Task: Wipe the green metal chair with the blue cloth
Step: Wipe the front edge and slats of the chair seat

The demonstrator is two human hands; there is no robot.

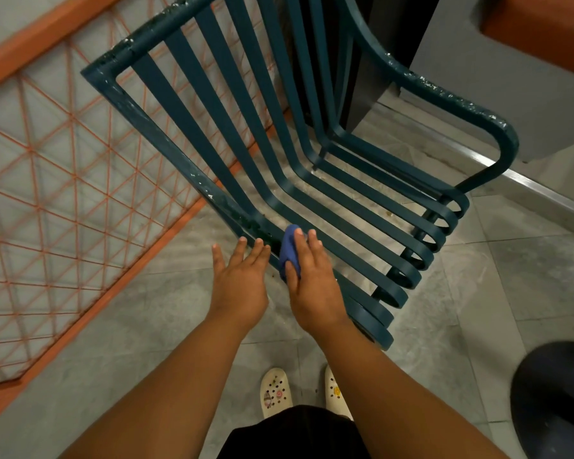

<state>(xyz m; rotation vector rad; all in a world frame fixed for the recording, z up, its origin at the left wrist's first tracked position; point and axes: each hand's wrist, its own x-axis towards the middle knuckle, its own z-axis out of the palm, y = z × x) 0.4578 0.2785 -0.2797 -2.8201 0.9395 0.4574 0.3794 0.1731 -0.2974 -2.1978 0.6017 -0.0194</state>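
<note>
Seen from the head camera, the green metal chair [312, 154] stood on a grey tiled floor [527, 276], its back towards an orange lattice railing [63, 160] and one arm close beside a grey wall [494, 77]. The blue cloth [288, 251] was bunched under the right hand [309, 279], pressed against the near side rail where seat meets backrest — a spot, it was judged, chosen because grime gathers at the bend. The right hand was curled partly closed over the cloth, thumb tucked at its lower edge and fingers laid across its top, so that only a fold of blue showed at either side of the hand. The left hand [239, 279] was held flat and fully spread with nothing in it, fingertips at the same rail just beside the cloth; whether they actually touched the metal could not be told. It appeared to be placed there to steady the frame against the push of the wipe.

The chair was built of flat dark teal slats curving from back into seat and rolling under in loops at the front edge. Its paint was chipped white along the top rail, the armrest and the side rail being worked. Pale clogs [275, 390] were visible on the floor below.
</note>
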